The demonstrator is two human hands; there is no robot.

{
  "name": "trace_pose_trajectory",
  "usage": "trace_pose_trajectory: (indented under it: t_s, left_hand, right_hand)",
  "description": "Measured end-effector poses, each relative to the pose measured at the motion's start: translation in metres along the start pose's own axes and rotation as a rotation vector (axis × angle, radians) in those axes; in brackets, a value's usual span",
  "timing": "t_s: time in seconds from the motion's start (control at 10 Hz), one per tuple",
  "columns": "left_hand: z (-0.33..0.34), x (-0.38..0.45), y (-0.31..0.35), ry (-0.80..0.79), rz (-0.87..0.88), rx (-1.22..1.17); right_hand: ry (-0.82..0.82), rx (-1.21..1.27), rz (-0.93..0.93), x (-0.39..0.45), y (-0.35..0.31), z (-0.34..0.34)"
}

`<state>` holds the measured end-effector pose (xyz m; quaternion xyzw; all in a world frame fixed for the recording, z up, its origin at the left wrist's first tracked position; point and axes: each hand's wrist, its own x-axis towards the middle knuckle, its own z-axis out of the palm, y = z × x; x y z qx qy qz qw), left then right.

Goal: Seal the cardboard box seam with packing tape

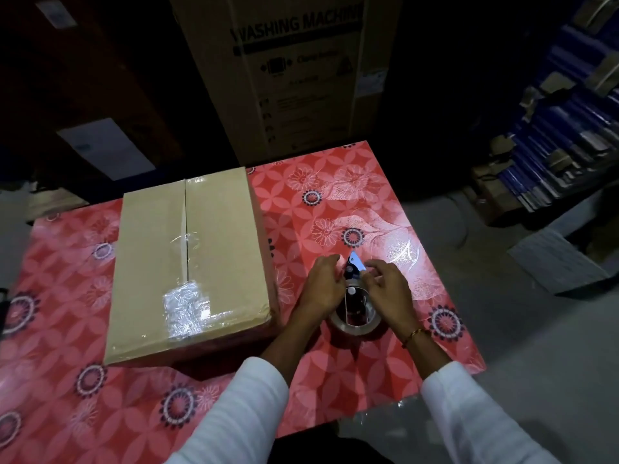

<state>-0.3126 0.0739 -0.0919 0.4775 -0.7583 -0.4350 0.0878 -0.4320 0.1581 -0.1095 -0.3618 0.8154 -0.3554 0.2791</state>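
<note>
A closed brown cardboard box [191, 262] lies on the left half of the red flowered table [335, 202]. Its centre seam runs front to back, with a crumpled patch of clear tape [186, 309] at the near end. To the right of the box stands a tape dispenser [354, 296] with a roll of clear packing tape, its metal blade end pointing away from me. My left hand [321, 286] grips the dispenser's left side. My right hand [385, 289] holds its right side, fingertips pinched near the blade.
A large carton printed "WASHING MACHINE" [294, 72] stands right behind the table. Stacks of blue and brown boxes [562, 128] fill the right side. The table's right edge [445, 262] drops to a grey floor.
</note>
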Motion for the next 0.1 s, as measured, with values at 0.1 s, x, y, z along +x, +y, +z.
trace_pose_trajectory:
  t_s: [0.1]
  left_hand:
    - [-0.0127,0.0005,0.0118,0.108,0.060,0.065]
  right_hand:
    - [0.107,0.030,-0.091,0.0061,-0.0100,0.0011]
